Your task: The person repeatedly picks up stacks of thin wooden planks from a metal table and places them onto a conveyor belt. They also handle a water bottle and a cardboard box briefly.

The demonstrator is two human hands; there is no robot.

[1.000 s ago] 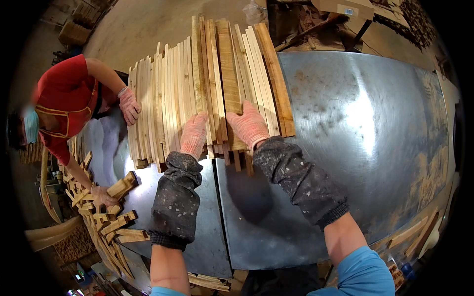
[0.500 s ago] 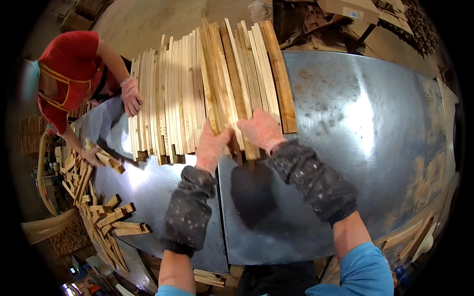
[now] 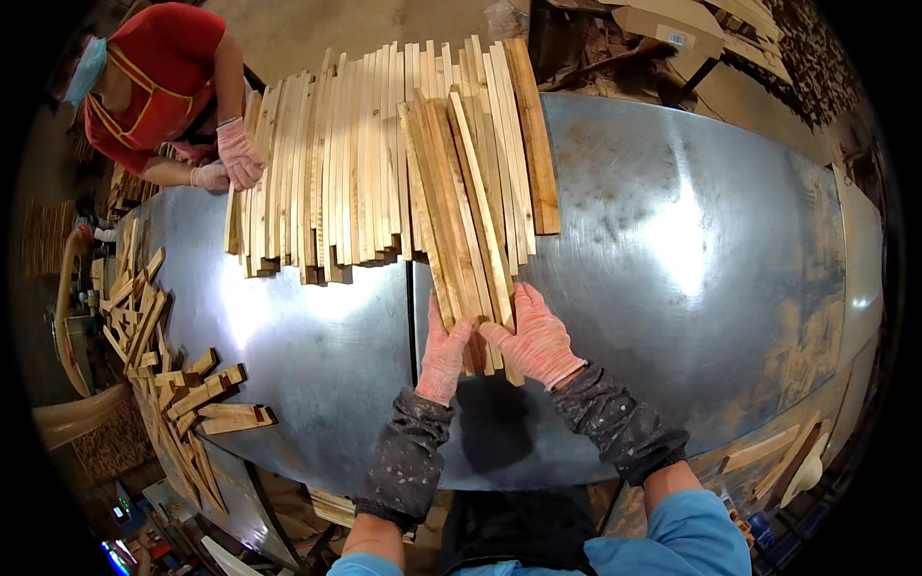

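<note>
Left hand [image 3: 444,353] and right hand [image 3: 534,338], both gloved, closed on the near ends of a slat bundle [image 3: 459,206] angled across the metal bench [image 3: 672,269]. Far ends resting on the slat row [image 3: 327,163]; co-worker's hand [image 3: 236,152] at its left edge.

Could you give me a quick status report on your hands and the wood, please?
Left hand and right hand both gripping a bundle of wooden slats. Bundle lies on the metal table, overlapping the slat row. Co-worker's gloved hand at row's far end.
</note>
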